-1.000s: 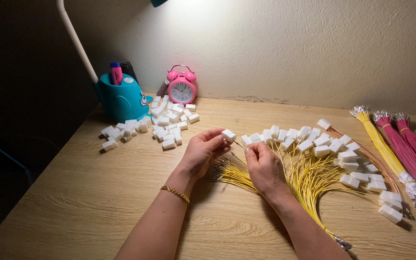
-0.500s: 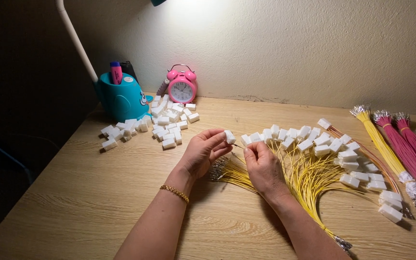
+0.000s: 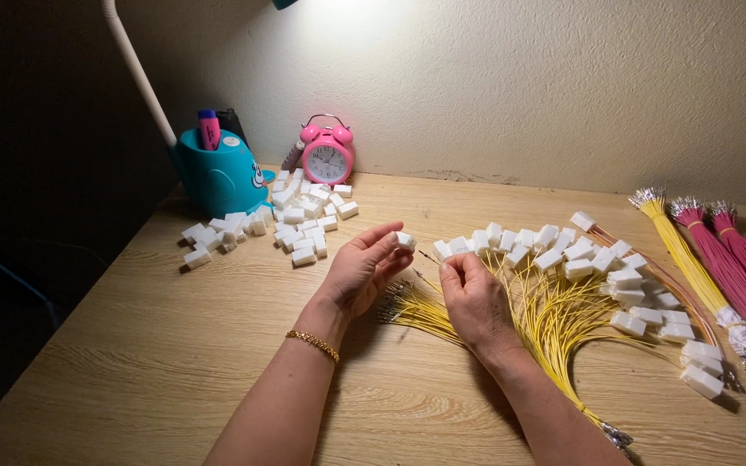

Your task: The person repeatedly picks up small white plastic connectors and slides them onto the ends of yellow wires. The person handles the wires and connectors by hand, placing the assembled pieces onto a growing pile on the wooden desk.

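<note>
Pinching a small white connector (image 3: pixel 405 241), the left hand (image 3: pixel 363 272) meets the right hand (image 3: pixel 475 298), whose fingers (image 3: pixel 452 272) grip a yellow wire (image 3: pixel 426 255) mid-counter (image 3: pixel 131 345).

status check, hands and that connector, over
Left hand pinching white connector. Right hand pinching yellow wire, tip just short of it. Nothing between them.

Lamp head (image 3: pixel 285 3) cut off above

Things on the table (image 3: pixel 131 362)
A pile of plugs (image 3: pixel 300 220) lies at the back left, with a cup (image 3: pixel 218 177) and a clock (image 3: pixel 328 158) behind it. Wires (image 3: pixel 554 311) fan out on the right, under a row of plugs (image 3: pixel 563 250)
</note>
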